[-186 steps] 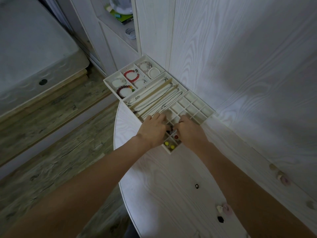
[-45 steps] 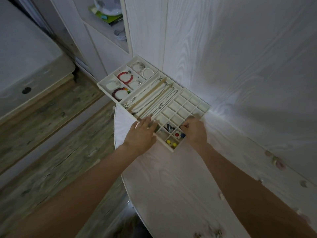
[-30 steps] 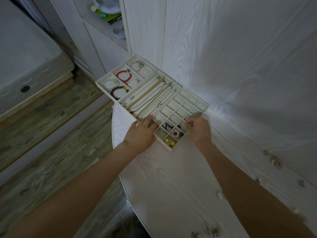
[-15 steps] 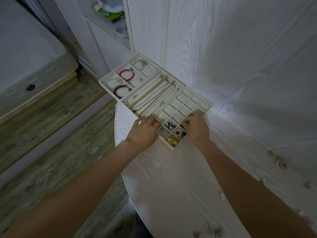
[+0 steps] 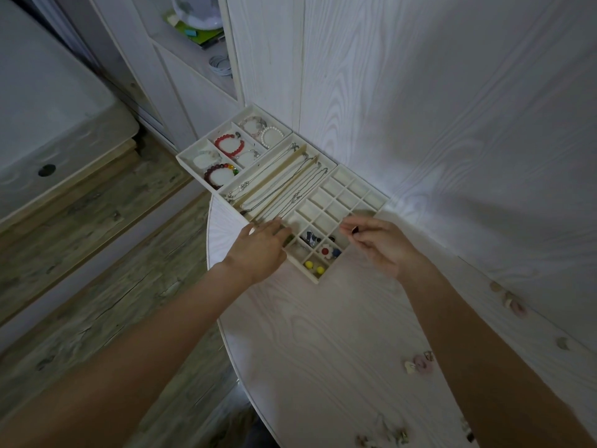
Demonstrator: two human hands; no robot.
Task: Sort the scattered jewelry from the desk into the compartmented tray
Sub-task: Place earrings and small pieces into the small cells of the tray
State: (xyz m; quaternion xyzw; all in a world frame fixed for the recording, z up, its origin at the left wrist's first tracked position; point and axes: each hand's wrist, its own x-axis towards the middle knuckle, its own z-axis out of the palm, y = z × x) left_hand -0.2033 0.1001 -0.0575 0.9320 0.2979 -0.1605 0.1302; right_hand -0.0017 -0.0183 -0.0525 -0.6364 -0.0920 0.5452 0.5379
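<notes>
Tray [image 5: 380, 206] approx. half stocked: bracelets, necklaces, a few small pcs in near cells. My right hand [image 5: 386, 245] pinches a small dark piece [image 5: 354, 230] over the grid; left hand [image 5: 261, 247] flat, fingers straight, on tray edge. Still loose on bench [image 5: 323, 344]: pink pieces [image 5: 420, 365], others at near edge.

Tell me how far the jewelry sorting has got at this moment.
Done: bracelets, necklaces and a few small pieces sit in the tray. In hand: the right hand pinches a small dark piece; the left hand rests on the tray. Left: loose pieces on the desk.
</notes>
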